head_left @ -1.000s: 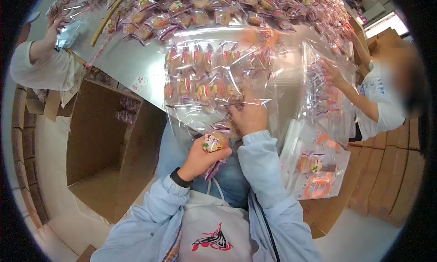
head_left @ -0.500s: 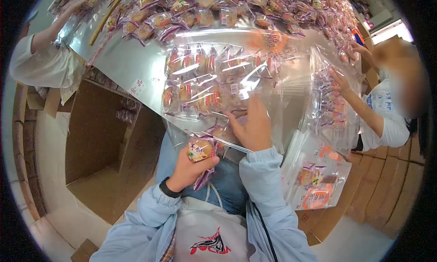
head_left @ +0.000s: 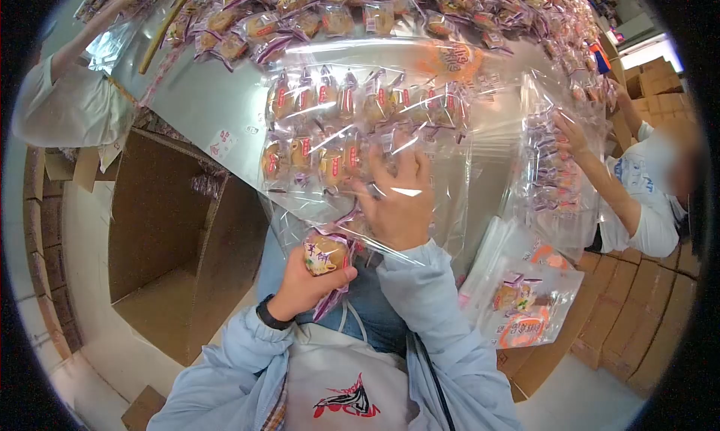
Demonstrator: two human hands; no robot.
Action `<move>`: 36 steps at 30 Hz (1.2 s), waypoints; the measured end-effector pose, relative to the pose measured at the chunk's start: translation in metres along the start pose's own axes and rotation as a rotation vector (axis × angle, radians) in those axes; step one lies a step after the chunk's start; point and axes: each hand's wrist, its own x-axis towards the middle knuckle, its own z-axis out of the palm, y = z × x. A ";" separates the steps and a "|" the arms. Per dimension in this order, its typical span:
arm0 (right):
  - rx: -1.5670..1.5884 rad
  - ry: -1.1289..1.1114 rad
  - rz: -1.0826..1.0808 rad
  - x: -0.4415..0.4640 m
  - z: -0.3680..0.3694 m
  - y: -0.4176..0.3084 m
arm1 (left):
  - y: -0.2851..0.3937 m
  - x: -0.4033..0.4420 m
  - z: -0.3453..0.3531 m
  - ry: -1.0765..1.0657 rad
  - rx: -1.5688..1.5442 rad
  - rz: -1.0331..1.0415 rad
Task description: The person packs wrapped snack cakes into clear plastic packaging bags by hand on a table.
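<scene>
My left hand [head_left: 306,285] is closed around a wrapped cake [head_left: 328,252] in clear and purple film, held just off the table's near edge. My right hand [head_left: 399,202] reaches into a large clear plastic bag [head_left: 450,157], its fingers spread over the near row of wrapped cakes. Part of a packet shows under those fingertips. Inside the bag, wrapped cakes [head_left: 325,94] stand in two rows, the near row partly hidden by my hand and by glare. Another packet lies near the bag's mouth, mostly covered.
Loose wrapped cakes [head_left: 337,19] are heaped along the back of the metal table [head_left: 195,94]. An open cardboard box [head_left: 161,281] stands at left. Flat printed bags [head_left: 525,326] lie at right. Co-workers' arms [head_left: 611,180] work at both sides, the right one at another filled bag [head_left: 551,161].
My right hand has moved further into the bag and slightly left, its fingers now over the near row. My left hand keeps its wrapped cake in nearly the same place.
</scene>
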 end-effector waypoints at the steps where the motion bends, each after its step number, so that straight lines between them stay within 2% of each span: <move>1: -0.030 -0.015 0.006 -0.001 -0.002 -0.002 | 0.001 0.000 0.000 -0.001 -0.002 -0.008; 11: -0.038 -0.080 -0.013 -0.011 0.004 0.005 | 0.001 0.000 -0.004 -0.007 -0.045 -0.020; 14: 0.095 -0.042 -0.018 0.002 -0.019 -0.013 | -0.001 0.001 -0.004 0.016 -0.017 -0.003; 17: 0.131 -0.107 0.002 0.000 -0.015 -0.007 | -0.004 0.000 -0.009 -0.005 0.015 -0.036; 20: 0.199 -0.191 0.122 0.003 -0.023 -0.001 | -0.006 0.000 -0.009 0.009 0.004 -0.031; 23: 0.342 -0.029 0.177 -0.007 -0.017 0.006 | -0.002 0.001 -0.007 0.017 -0.013 -0.042; 26: 0.418 -0.186 0.368 -0.007 -0.019 -0.011 | -0.005 0.001 -0.007 0.032 -0.024 -0.029; 29: 0.366 -0.092 0.131 0.001 -0.021 -0.019 | -0.006 0.001 -0.010 0.013 -0.028 -0.052; 32: 0.538 -0.107 0.300 -0.001 -0.010 -0.020 | -0.002 0.001 -0.011 0.008 -0.033 -0.080; 36: 0.430 -0.115 0.253 0.002 -0.011 -0.022 | 0.003 0.004 -0.005 0.048 -0.033 -0.047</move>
